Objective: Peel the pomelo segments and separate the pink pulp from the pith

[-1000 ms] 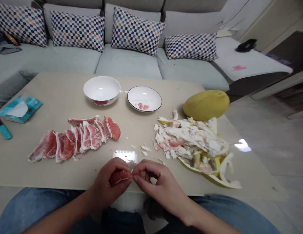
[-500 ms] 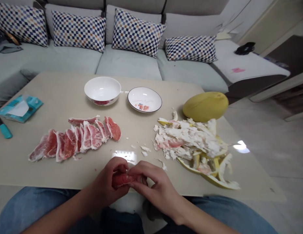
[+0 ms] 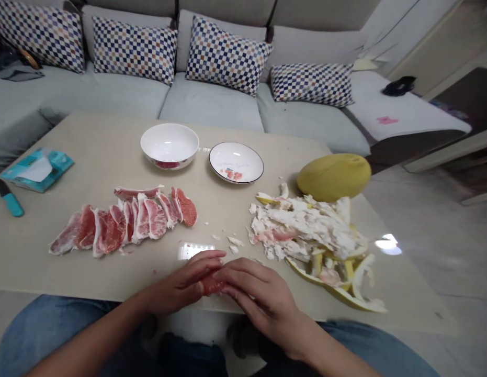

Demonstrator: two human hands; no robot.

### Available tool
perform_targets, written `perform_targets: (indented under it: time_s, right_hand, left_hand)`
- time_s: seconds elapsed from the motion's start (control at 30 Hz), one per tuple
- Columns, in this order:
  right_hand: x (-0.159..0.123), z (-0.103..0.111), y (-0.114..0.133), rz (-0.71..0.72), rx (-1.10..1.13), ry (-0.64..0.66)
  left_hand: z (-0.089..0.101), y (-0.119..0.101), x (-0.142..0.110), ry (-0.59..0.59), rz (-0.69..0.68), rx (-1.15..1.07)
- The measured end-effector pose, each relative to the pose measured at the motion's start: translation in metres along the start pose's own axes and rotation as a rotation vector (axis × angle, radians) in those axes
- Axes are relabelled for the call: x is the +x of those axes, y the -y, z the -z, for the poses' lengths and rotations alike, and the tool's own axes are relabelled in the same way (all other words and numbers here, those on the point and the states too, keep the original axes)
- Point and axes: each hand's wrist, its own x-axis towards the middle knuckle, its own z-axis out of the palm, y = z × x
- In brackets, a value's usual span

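Between my two hands, over the table's near edge, is a red pomelo segment (image 3: 212, 284), partly hidden by fingers. My left hand (image 3: 184, 283) curls around its left side, thumb below and fingers above. The fingers of my right hand (image 3: 261, 296) pinch its right end. To the left lies a row of pomelo segments (image 3: 121, 222), red-fleshed with white membrane still on them. A heap of white pith and peel (image 3: 309, 230) lies to the right, with yellow rind pieces (image 3: 345, 293) at its near side.
A whole yellow pomelo (image 3: 334, 177) rests behind the peel heap. Farther back stand a white bowl (image 3: 170, 144) and a shallow dish (image 3: 236, 159) holding small red bits. At left are a tissue pack (image 3: 41, 168) and a teal-handled knife (image 3: 11, 200). A sofa (image 3: 212, 107) lines the far side.
Both hands have shifted slightly right with the pomelo segment. The left hand's fingers have straightened and reach farther over it, and the right hand's fingers now cover more of its end.
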Motion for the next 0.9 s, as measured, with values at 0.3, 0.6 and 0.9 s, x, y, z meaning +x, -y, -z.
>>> perform_targets:
  time_s: [0.3,0.6,0.9]
  right_hand:
    - [0.002,-0.002,-0.005,-0.176,0.210,0.017]
    - [-0.001,-0.006,-0.008,-0.355,0.172,0.013]
    - [-0.002,-0.015,-0.013,-0.486,0.216,-0.009]
  left_hand:
    - [-0.001,-0.007,-0.004,-0.132,0.208,0.126]
    - [-0.003,-0.017,-0.001,-0.279,0.141,0.520]
    - [-0.007,-0.014,-0.003,-0.281,0.094,0.524]
